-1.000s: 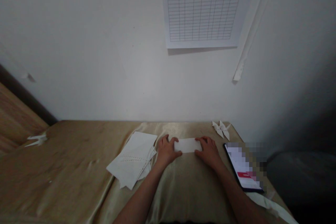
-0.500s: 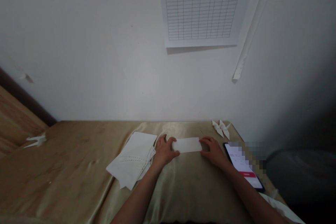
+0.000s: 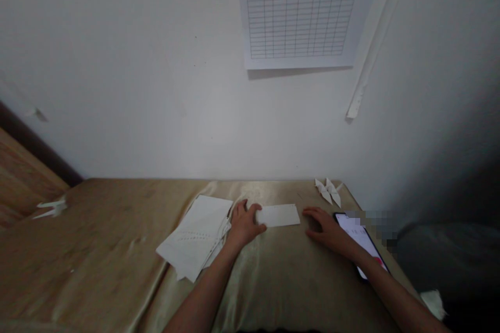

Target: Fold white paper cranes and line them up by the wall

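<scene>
Here the small paper lies lengthwise, left to right.

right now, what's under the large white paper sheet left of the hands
More white paper juts out along its right edge, over tan satiny cloth; anything fully covered cannot be seen.

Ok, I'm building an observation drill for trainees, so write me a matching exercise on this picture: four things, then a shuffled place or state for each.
Column one
1. Left hand
2. Right hand
3. Phone
4. Printed chart

Column two
A. Showing a lit screen
B. Up on the wall
C. Fingers curved, just short of the small white paper
D. At the small white paper's left end

Pairs: 1-D, 2-C, 3-A, 4-B
</scene>
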{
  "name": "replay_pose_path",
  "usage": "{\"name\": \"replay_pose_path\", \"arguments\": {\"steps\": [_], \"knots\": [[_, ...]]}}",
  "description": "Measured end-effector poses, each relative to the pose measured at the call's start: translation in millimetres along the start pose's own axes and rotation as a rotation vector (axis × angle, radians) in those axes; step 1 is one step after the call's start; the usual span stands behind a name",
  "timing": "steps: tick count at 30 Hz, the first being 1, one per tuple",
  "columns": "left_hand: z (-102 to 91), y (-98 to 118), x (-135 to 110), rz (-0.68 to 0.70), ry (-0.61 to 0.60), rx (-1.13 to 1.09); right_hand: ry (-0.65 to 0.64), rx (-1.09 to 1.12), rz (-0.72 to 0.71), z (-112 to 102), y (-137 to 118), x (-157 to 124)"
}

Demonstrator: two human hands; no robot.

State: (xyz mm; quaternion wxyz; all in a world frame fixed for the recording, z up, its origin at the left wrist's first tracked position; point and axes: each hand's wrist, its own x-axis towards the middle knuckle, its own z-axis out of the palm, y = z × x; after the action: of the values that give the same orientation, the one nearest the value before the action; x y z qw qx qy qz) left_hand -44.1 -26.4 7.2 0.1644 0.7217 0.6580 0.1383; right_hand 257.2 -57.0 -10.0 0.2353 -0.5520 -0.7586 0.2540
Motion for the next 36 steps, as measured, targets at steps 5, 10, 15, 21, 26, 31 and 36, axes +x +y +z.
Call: {"name": "replay_pose_path", "arguments": {"steps": [5,10,15,21,26,31,36], "knots": [[-1.7,2.2,-0.7,-0.006,-0.001,0.003,0.047,-0.176,0.048,8.8,-22.7,11.9],[-1.6,3.1,-0.8,0.0,-0.01,0.018,0.094,-0.262,0.009,13.1,-39.5,18.3],[-1.9,4.8,-0.9,-0.002,-0.006,0.031,0.125,-0.254,-0.017,15.6,-38.3,17.9],[-5.4,8.4,-3.9,0.008,-0.019,0.059,0.16,-0.25,-0.049,17.8,-35.1,16.6],[-3.9,11.5,-7.9,0.027,0.015,0.078,0.157,-0.256,-0.086,21.4,-35.6,18.2],[4.2,13.1,-8.0,0.042,0.062,0.079,0.198,-0.229,-0.169,27.2,-40.5,19.8],[8.9,13.3,-7.7,0.057,0.057,0.076,0.175,-0.219,-0.183,32.1,-49.9,20.0]]}}
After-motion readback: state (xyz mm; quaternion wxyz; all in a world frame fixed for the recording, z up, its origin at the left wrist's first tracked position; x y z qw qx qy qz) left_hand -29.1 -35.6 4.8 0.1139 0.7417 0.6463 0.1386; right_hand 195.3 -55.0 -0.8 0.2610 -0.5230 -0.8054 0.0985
